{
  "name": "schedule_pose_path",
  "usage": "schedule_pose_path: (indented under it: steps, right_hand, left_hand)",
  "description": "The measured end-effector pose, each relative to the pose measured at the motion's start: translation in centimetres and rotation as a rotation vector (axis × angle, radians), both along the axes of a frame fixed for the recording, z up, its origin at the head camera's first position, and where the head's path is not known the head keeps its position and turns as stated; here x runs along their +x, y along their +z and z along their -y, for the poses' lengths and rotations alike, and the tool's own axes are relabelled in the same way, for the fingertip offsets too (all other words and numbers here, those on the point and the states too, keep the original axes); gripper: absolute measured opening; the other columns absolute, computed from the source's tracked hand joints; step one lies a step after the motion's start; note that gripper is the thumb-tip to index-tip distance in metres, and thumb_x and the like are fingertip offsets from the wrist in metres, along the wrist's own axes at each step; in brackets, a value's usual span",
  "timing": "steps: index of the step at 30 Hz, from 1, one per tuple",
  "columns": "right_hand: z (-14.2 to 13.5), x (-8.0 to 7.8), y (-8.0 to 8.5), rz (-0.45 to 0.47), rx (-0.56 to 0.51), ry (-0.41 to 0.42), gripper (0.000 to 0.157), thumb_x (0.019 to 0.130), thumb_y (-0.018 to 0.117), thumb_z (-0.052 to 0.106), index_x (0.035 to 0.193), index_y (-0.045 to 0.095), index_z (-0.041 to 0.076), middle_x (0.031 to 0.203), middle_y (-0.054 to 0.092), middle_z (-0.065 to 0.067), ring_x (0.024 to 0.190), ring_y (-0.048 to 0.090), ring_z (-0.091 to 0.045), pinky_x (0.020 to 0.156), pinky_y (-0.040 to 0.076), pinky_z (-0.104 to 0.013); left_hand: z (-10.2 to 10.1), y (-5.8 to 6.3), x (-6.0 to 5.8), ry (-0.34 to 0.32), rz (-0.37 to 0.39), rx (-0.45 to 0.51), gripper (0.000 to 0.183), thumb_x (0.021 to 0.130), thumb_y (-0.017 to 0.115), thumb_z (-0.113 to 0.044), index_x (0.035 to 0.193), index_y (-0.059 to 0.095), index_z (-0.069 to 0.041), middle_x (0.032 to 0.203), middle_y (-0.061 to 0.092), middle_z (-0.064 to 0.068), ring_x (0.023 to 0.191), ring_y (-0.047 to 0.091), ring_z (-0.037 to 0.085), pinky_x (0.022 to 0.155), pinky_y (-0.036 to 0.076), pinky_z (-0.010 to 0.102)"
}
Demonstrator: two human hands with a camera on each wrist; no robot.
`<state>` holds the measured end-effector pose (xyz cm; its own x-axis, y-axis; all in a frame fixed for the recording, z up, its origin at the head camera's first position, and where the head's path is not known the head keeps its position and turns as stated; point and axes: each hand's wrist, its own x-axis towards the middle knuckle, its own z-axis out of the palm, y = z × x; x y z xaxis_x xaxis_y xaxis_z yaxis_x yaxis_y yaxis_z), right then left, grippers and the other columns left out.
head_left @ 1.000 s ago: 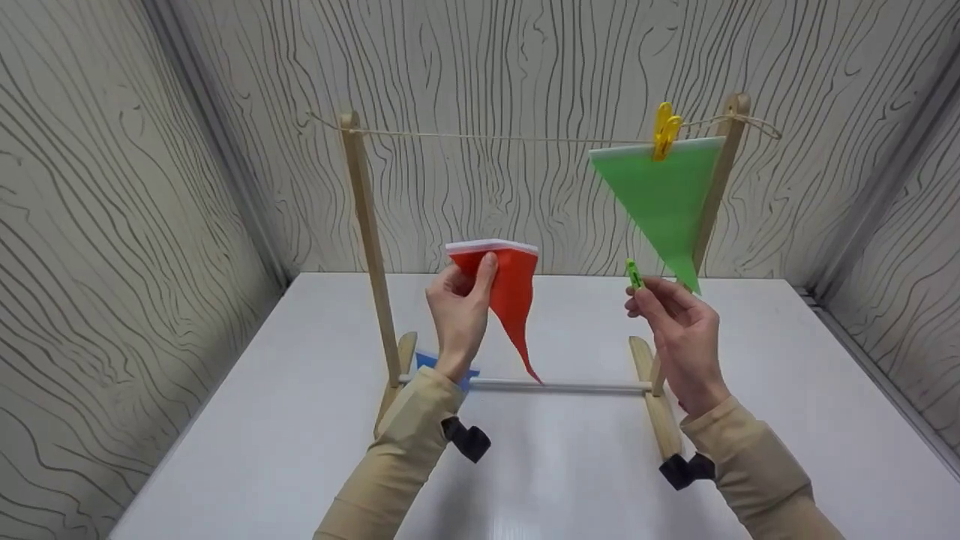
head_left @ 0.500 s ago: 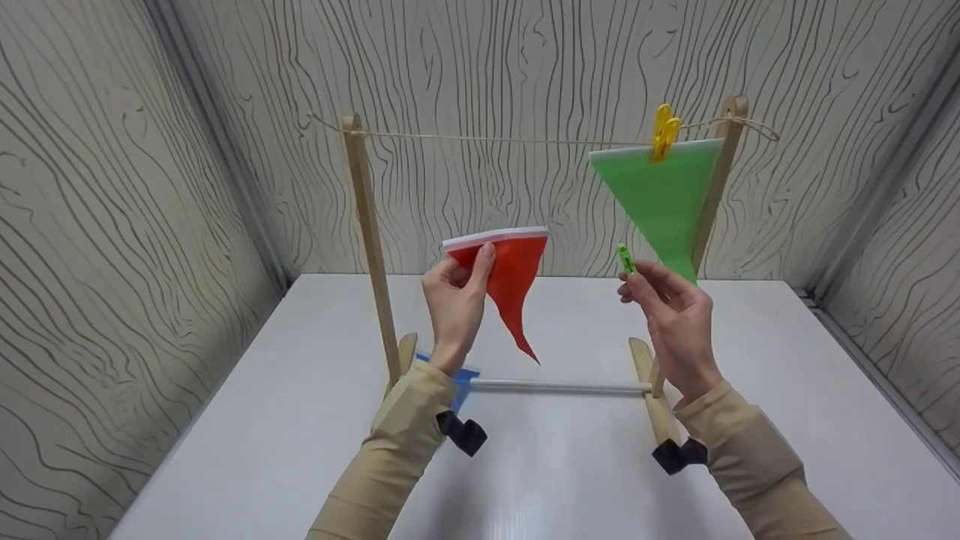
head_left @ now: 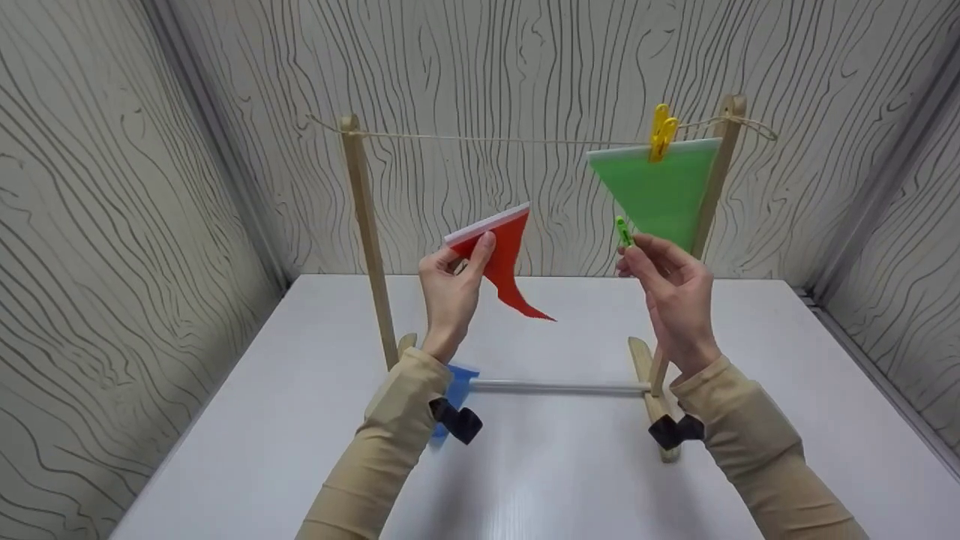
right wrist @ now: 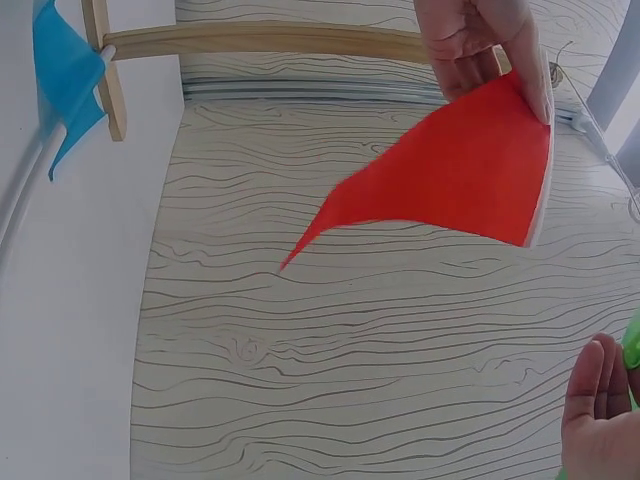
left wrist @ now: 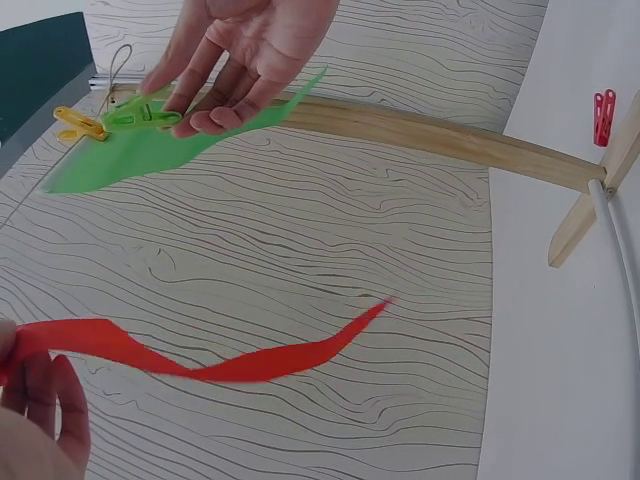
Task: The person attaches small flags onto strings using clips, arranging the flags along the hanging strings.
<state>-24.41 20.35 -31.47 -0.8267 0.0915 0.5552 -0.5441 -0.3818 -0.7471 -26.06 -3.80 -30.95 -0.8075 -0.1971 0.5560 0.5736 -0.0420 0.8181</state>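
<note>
My left hand [head_left: 454, 292] pinches a red pennant [head_left: 508, 251] by its white top edge, thumb in front. The pennant tilts up to the right, its tip trailing right, below the string [head_left: 480, 138]. Between thumb and fingers of my right hand [head_left: 675, 300] is a green clothespin [head_left: 623, 232], held upright in front of a green pennant [head_left: 660, 184]. That pennant hangs at the string's right end under a yellow clothespin [head_left: 661, 135]. In the right wrist view the red pennant [right wrist: 440, 170] spreads flat from the left hand [right wrist: 480, 40].
Two wooden posts [head_left: 367, 240] carry the string, joined low down by a white rod [head_left: 562, 387]. A blue pennant [head_left: 457, 386] lies over the rod's left end, partly behind the left sleeve. A red clothespin [left wrist: 604, 117] lies on the white table near the right post's foot.
Both hands have risen. The red pennant has tilted, its right corner swinging up and its tip lifting away from the rod. The green clothespin has moved up and slightly left.
</note>
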Motion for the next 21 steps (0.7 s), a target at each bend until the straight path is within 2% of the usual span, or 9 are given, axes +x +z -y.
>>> schedule_pose_path:
  steps: [3, 13, 21]
  right_hand:
    - [0.1, -0.2, 0.5, -0.003, 0.004, -0.011, 0.017, 0.096, 0.061, -0.005, 0.106, 0.071, 0.004, 0.095, 0.073, -0.004, 0.084, 0.068, -0.012, 0.080, 0.057, -0.022]
    - [0.6, -0.7, 1.8, -0.026, 0.033, -0.048, 0.017, 0.095, 0.063, -0.004, 0.108, 0.071, 0.003, 0.095, 0.073, -0.002, 0.084, 0.067, -0.012, 0.078, 0.056, -0.021]
    - [0.9, -1.0, 2.9, -0.036, 0.070, -0.087, 0.017, 0.095, 0.063, -0.004, 0.108, 0.071, 0.003, 0.095, 0.072, -0.002, 0.083, 0.067, -0.012, 0.077, 0.056, -0.021]
  left_hand:
    - [0.1, 0.3, 0.0, -0.001, -0.001, 0.001, 0.026, 0.094, 0.067, -0.006, 0.117, 0.070, 0.006, 0.115, 0.071, 0.022, 0.105, 0.070, 0.029, 0.095, 0.059, 0.042]
    - [0.4, 1.3, -0.2, 0.001, -0.032, -0.021, 0.027, 0.094, 0.068, -0.005, 0.118, 0.069, 0.007, 0.114, 0.072, 0.024, 0.104, 0.072, 0.031, 0.093, 0.060, 0.041]
    - [0.7, 1.8, -0.5, -0.056, -0.056, -0.044, 0.026, 0.094, 0.067, -0.006, 0.118, 0.070, 0.006, 0.111, 0.074, 0.023, 0.100, 0.074, 0.030, 0.089, 0.062, 0.038]
